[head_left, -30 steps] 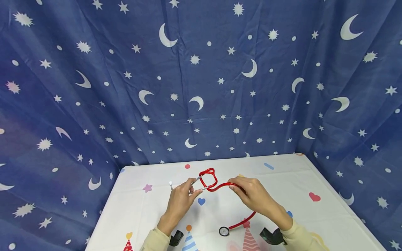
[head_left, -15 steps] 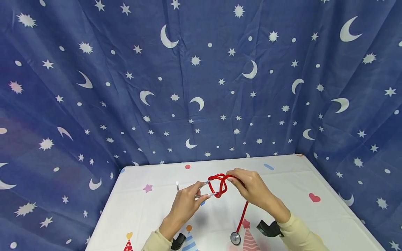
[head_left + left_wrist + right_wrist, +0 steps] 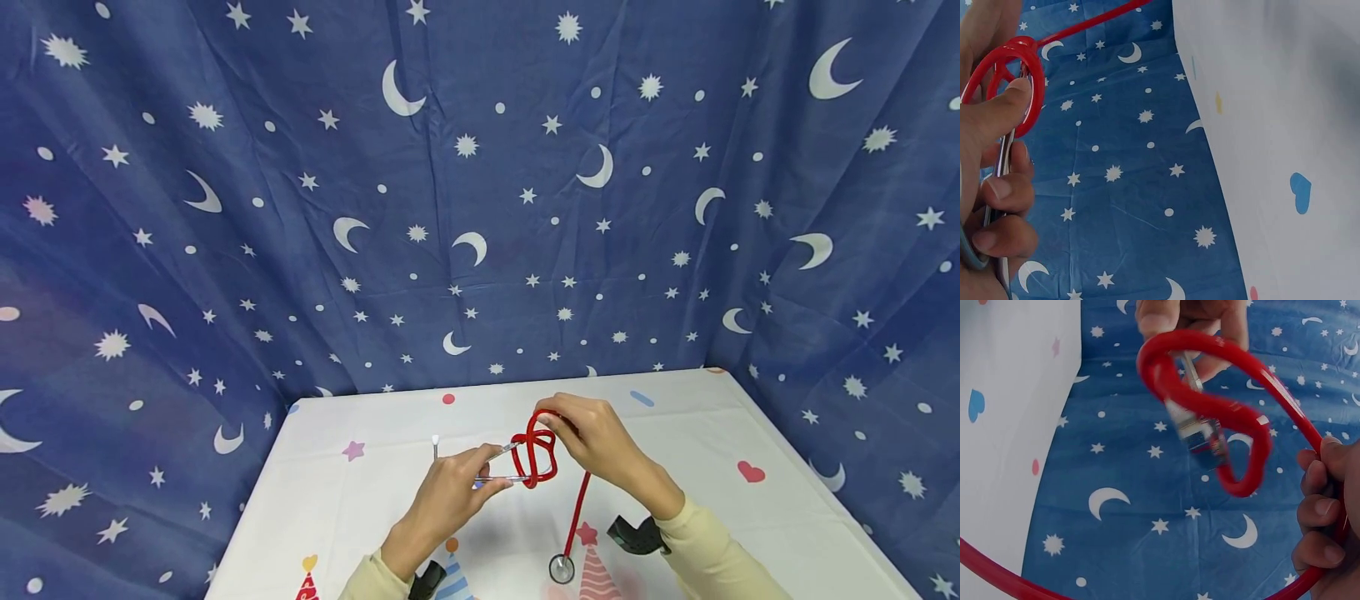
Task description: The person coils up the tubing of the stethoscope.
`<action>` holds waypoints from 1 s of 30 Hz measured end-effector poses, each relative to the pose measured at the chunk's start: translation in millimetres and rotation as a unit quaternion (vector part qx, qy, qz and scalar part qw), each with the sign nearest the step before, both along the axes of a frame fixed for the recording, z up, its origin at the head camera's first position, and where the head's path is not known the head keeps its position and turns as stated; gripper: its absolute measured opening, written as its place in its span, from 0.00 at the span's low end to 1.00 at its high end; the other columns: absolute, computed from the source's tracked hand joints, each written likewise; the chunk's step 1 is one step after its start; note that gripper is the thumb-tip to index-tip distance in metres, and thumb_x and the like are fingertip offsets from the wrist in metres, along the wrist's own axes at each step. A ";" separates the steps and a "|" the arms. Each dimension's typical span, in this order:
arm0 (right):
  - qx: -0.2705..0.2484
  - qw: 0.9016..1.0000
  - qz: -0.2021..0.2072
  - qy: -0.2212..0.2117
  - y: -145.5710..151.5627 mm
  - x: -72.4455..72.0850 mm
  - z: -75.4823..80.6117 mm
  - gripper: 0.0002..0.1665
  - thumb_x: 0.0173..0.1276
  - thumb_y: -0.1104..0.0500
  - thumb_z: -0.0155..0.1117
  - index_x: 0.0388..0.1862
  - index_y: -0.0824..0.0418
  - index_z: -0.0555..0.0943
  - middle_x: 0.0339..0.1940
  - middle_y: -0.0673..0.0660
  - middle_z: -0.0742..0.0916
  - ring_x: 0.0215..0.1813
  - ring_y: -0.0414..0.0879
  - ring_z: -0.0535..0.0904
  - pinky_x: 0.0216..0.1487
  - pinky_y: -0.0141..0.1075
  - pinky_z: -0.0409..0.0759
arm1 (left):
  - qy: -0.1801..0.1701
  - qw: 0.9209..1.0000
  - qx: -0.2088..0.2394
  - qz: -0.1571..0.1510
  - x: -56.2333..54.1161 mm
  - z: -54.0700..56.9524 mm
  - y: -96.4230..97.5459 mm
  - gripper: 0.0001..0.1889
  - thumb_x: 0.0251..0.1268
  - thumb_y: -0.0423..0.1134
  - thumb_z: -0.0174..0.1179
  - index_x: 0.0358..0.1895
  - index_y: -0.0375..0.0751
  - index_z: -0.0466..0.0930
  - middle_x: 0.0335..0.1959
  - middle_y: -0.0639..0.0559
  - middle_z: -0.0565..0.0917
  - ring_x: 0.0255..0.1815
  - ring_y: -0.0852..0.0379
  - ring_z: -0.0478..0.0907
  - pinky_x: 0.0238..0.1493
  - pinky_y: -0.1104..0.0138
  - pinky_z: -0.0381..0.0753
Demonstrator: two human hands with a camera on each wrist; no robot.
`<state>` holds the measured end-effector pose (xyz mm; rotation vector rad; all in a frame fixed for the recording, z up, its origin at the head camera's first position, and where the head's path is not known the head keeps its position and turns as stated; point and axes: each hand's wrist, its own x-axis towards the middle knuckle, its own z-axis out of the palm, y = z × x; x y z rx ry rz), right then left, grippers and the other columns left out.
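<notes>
A stethoscope with red tubing (image 3: 532, 457) is held above the table between both hands. My left hand (image 3: 448, 492) grips its metal ear tubes (image 3: 1005, 156), the thumb lying along them near where the red tubing begins. One white ear tip (image 3: 435, 440) sticks up beyond that hand. In front of the left fingers the tubing is looped around the ear tubes. My right hand (image 3: 596, 429) pinches the tubing just right of the loops, with fingers curled round it in the right wrist view. From there the tubing hangs down to the round chest piece (image 3: 561, 569), low over the table.
A white cloth with printed hearts, stars and party hats covers the table (image 3: 360, 500). Behind it hangs a blue curtain (image 3: 525, 208) with moons and stars. Black straps (image 3: 637, 536) sit at the wrists.
Both hands have shifted, the left one rightward with the ear tubes. The right hand has risen slightly and carried the tubing over the loop, wrapping it. The chest piece has swung right.
</notes>
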<state>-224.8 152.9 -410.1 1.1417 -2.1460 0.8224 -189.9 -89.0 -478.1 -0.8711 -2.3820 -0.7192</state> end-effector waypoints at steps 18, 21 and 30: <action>0.027 0.993 -0.027 -0.110 -0.9 -22.8 -15.5 0.06 0.68 0.56 0.65 0.39 0.56 0.86 0.29 0.46 0.87 0.28 0.32 0.72 0.31 0.27 0.77 | 0.033 0.996 0.009 -0.077 0.2 9.6 3.7 0.20 0.56 0.50 0.70 0.49 0.46 0.82 0.23 0.63 0.80 0.21 0.73 0.70 0.25 0.85 0.65; 0.042 0.983 -0.027 -0.177 3.3 -24.2 -19.4 0.09 0.71 0.53 0.62 0.39 0.54 0.86 0.25 0.42 0.83 0.26 0.32 0.70 0.31 0.28 0.75 | 0.018 0.996 0.022 -0.087 1.8 9.8 2.7 0.20 0.58 0.51 0.69 0.50 0.44 0.82 0.22 0.63 0.78 0.21 0.75 0.65 0.24 0.86 0.62; 0.032 0.978 -0.023 -0.206 2.0 -21.1 -38.2 0.11 0.74 0.53 0.58 0.37 0.53 0.86 0.27 0.46 0.88 0.29 0.33 0.77 0.34 0.29 0.80 | 0.008 0.993 0.071 -0.093 2.0 8.1 3.0 0.21 0.57 0.49 0.70 0.50 0.43 0.80 0.21 0.61 0.76 0.21 0.73 0.65 0.25 0.86 0.65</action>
